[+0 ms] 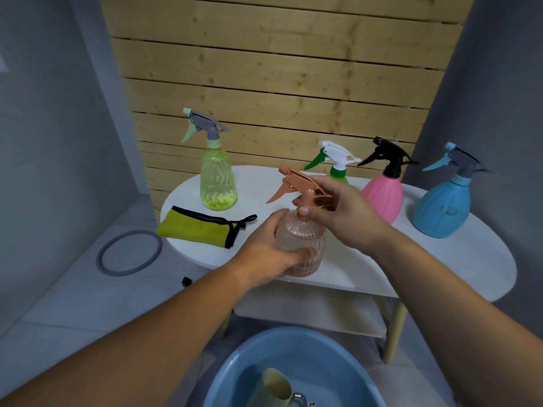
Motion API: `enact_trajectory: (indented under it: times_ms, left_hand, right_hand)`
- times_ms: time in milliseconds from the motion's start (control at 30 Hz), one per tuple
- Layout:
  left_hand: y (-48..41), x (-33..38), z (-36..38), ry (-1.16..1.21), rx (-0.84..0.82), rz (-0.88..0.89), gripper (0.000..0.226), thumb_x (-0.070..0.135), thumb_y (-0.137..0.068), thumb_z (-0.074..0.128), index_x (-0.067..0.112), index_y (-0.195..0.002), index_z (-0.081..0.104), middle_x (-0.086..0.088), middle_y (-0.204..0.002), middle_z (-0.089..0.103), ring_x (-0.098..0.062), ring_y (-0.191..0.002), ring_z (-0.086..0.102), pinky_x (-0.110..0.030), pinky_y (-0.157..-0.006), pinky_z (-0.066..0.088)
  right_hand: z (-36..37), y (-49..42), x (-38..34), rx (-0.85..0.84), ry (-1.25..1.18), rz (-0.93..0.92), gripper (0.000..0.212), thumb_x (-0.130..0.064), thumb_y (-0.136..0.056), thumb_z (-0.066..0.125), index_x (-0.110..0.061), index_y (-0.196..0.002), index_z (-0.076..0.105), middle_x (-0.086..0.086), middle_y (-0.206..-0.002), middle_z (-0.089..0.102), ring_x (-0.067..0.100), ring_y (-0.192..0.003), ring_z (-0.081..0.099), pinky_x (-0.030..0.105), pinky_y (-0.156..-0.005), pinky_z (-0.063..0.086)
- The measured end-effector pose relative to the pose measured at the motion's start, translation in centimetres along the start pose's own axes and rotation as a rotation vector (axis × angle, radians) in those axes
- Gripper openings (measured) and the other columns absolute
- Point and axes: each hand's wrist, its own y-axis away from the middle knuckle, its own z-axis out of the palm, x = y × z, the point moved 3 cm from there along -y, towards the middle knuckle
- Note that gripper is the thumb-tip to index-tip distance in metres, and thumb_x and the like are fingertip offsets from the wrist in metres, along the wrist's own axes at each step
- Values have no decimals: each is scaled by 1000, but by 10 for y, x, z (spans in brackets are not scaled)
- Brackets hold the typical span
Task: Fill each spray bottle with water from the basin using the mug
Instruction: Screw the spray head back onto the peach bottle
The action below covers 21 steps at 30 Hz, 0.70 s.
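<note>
Peach-tinted clear plastic makes up the spray bottle point(302, 236) now in hand, standing at the near rim of the white oval surface point(440, 259). The left hand point(264, 246) wraps its ribbed belly, fingers curled round the front. The right hand point(343, 212) curls round the collar just below the trigger head, thumb against the neck, a grip that suits unscrewing the top.

It looks empty, so probably light and easy to tip. The thin ribbed wall should give under a squeeze, and the ribs help against slipping once wet. Best holds, I judge, are the belly for steadying and the collar for twisting; the long trigger lever is a poor handle.

Left of the peach bottle lies a yellow-green cloth point(197, 227) with black trim. Beyond that stands a tall yellow-green bottle point(217, 183). Directly behind it is a green-and-white bottle point(338, 163), and a pink bottle point(382, 195) stands just right, close to the right hand. A blue bottle point(443, 207) stands farther right.

Below and nearer than the peach bottle, a blue basin point(232, 368) sits on the floor with the mug point(274, 389) tilted inside it. With its base at the rim, the peach bottle could drop off toward the basin. Bare surface lies right of it, in front of the pink and blue bottles.
</note>
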Motion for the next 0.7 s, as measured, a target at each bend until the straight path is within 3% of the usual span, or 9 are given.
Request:
enact_trajectory:
  times_ms: [100, 200, 267, 333, 467, 533, 633, 700]
  left_hand:
    - [1, 1, 1, 11, 2, -8, 85, 37, -70, 94, 36, -142, 48, 15, -127, 65, -9, -118, 63, -32, -100, 55]
    - [2, 5, 0, 22, 35, -8, 78, 32, -72, 94, 33, -136, 50, 16, -121, 64, -5, -112, 63, -18, -85, 52]
    - [1, 7, 2, 15, 50, 2, 75, 30, -71, 94, 33, -132, 51, 18, -117, 63, 0, -106, 61, -12, -77, 49]
    - [1, 9, 3, 25, 34, -6, 76, 28, -71, 94, 31, -133, 49, 16, -117, 63, 2, -104, 62, -11, -76, 50]
    - [2, 5, 2, 91, -32, -26, 77, 14, -79, 88, 30, -140, 44, 9, -125, 65, -3, -111, 64, -23, -89, 57]
    - [1, 3, 2, 82, -24, -9, 75, 11, -79, 87, 28, -139, 46, 8, -124, 66, -2, -109, 65, -18, -85, 55]
    - [0, 4, 3, 38, 49, 14, 75, 24, -69, 96, 28, -128, 50, 11, -117, 64, 1, -103, 63, -11, -74, 50]
    - [-1, 3, 6, 29, 69, 6, 81, 32, -65, 98, 29, -129, 47, 7, -121, 62, -5, -107, 61, -14, -76, 47]
  right_hand:
    - [2, 2, 0, 20, -30, -17, 45, 1, -83, 73, -21, -121, 65, 7, -103, 73, 20, -102, 69, 37, -91, 56]
    - [4, 6, 0, 47, -46, -39, 44, 6, -82, 72, -19, -118, 67, 7, -100, 73, 12, -99, 69, 25, -86, 54]
    - [3, 6, 2, 63, -49, -37, 43, 5, -82, 73, -16, -118, 67, 5, -98, 73, 11, -98, 69, 25, -85, 53]
    - [0, 6, 4, 65, -51, -31, 43, 3, -83, 73, -16, -120, 67, 1, -98, 73, 13, -99, 70, 26, -86, 54]
    - [3, 5, 3, 62, -52, -40, 39, 5, -83, 71, -13, -118, 67, -1, -94, 71, 9, -94, 69, 21, -82, 52]
    - [3, 5, 4, 66, -47, -46, 40, 5, -84, 71, -14, -119, 66, 2, -96, 71, 11, -96, 69, 23, -85, 53]
    - [2, 6, 4, 72, -30, -57, 46, 3, -85, 69, -18, -125, 63, 5, -104, 71, 11, -100, 68, 24, -89, 52]
    - [1, 8, 4, 74, -11, -71, 49, 3, -86, 68, -19, -129, 61, 4, -105, 71, 8, -99, 68, 22, -88, 51]
